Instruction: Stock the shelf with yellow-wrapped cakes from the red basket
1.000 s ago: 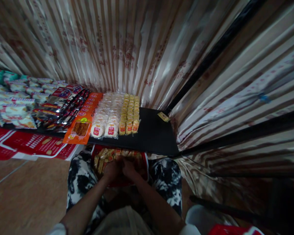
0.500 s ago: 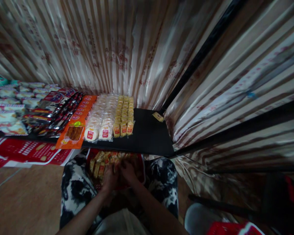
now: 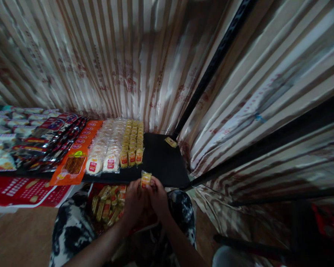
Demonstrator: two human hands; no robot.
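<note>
Both my hands are raised together over my lap, at the front edge of the black shelf. My left hand and my right hand close their fingers on a small yellow snack packet held upright between them. Under my hands a red box with several similar yellow packets rests on my knees. On the shelf just beyond, rows of the same yellow packets lie in neat columns. One loose yellow packet lies at the shelf's back right.
Left of the yellow rows lie clear packs of round white cakes, an orange snack pack, dark red packs and pale bags. Red cartons stand below. Striped plastic sheeting and a black pole close off the back.
My hands have come up out of the red box on my lap with one yellow packet and now hold it near the shelf's front edge. The camera has tilted down and left.
</note>
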